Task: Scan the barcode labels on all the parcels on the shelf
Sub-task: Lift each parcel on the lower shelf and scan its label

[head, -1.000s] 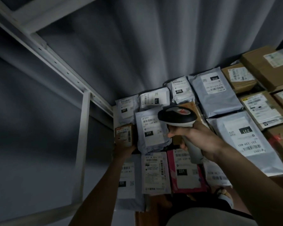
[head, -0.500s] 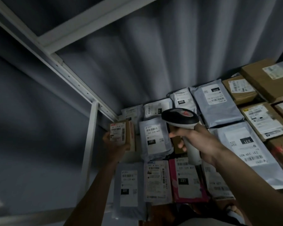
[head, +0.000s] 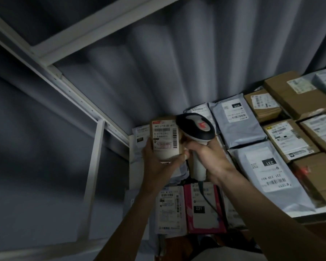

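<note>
You are gripping a small brown parcel (head: 166,142) in your left hand (head: 156,162), thumb curled along its left edge and fingers wrapping under its lower end, lifting it clear of the shelf (head: 309,216) at the centre of the frame. Its label is facing you, long axis running up the frame, barcodes printed across the top and down the right edge. Your right hand (head: 207,157) is clenching the handle of the scanner (head: 196,129), just right of the parcel and touching it. The scanner head is sitting beside the label's upper right corner, so I judge you are needing to angle its window leftward onto the barcode.
</note>
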